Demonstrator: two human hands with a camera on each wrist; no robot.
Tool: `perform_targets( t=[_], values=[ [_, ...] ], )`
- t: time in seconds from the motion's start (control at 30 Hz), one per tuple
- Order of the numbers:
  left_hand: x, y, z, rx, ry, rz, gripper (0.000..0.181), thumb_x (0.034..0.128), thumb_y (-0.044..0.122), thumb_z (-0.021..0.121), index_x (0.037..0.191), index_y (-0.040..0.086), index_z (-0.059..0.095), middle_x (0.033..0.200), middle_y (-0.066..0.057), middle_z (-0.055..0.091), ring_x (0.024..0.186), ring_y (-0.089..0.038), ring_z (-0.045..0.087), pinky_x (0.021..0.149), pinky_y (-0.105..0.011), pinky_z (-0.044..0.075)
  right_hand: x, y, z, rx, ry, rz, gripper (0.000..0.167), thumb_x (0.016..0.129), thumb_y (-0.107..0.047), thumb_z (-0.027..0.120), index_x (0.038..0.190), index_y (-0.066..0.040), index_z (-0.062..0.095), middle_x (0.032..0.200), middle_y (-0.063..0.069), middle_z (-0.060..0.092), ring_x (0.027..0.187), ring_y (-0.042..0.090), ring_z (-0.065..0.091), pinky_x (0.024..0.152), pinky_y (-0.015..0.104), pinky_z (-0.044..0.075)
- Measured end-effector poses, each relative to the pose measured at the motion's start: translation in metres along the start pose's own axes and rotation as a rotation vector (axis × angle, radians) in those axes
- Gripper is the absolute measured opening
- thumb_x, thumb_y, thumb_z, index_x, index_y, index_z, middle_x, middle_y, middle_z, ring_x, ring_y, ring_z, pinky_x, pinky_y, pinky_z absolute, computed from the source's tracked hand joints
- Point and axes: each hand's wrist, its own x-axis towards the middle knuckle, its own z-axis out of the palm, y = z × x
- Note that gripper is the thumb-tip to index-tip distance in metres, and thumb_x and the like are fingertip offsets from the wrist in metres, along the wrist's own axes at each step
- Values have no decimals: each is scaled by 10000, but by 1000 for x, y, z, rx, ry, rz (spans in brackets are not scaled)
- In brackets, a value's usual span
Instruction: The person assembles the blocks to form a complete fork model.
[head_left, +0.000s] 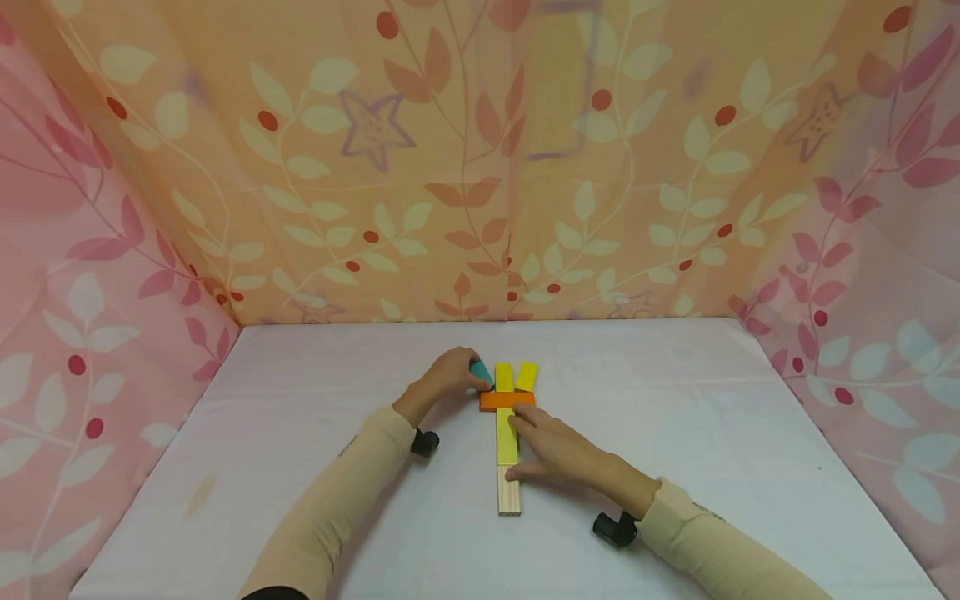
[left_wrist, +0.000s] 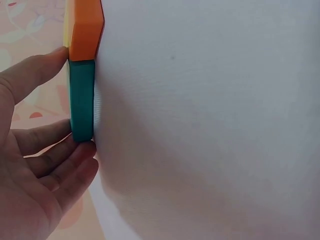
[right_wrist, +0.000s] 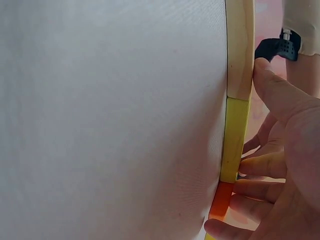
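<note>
My left hand (head_left: 448, 373) pinches a teal wooden block (left_wrist: 82, 100) between thumb and fingers. One end of that block meets the orange block (head_left: 495, 402) in the left wrist view. Crosswise lies the orange block, with a yellow block (head_left: 503, 377) upright behind it and a slanted yellow block (head_left: 528, 376) to the right. Toward the front, a yellow block (head_left: 507, 446) and a plain wood block (head_left: 509, 493) continue the line. My right hand (head_left: 558, 448) rests along their right side, thumb at the plain block, extended fingers at the yellow and orange ones.
A white cloth (head_left: 285, 500) covers the table under the blocks. Patterned curtains (head_left: 465, 167) stand at the back and both sides. Dark wrist cameras (head_left: 615, 529) sit at both cuffs.
</note>
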Motion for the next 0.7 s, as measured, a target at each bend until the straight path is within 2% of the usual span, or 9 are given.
perform_targets(
  t=[0.17, 0.5, 0.7],
  values=[
    [1, 0, 1, -6, 4, -5, 645, 808, 422, 777, 1302, 58, 579, 1219, -110, 614, 981, -238, 534, 922, -361, 502, 1, 0, 0, 0, -13, 31, 892, 809, -603, 675, 1439, -18, 439, 1524, 159, 368, 1370, 315, 430, 1080, 451, 442],
    [-2, 3, 1, -30, 5, -41, 655, 801, 420, 784, 1304, 53, 579, 1188, -107, 616, 970, -242, 534, 909, -355, 506, 0, 0, 0, 5, 0, 10, 879, 830, -571, 671, 1430, 27, 436, 1512, 179, 384, 1379, 317, 413, 1106, 435, 414],
    [-2, 4, 1, -27, 7, -40, 645, 806, 416, 781, 1302, 55, 579, 1179, -105, 618, 971, -242, 535, 908, -352, 506, 0, 0, 0, 7, 1, 6, 884, 832, -569, 669, 1433, 32, 429, 1510, 180, 383, 1376, 313, 416, 1102, 430, 419]
  ],
)
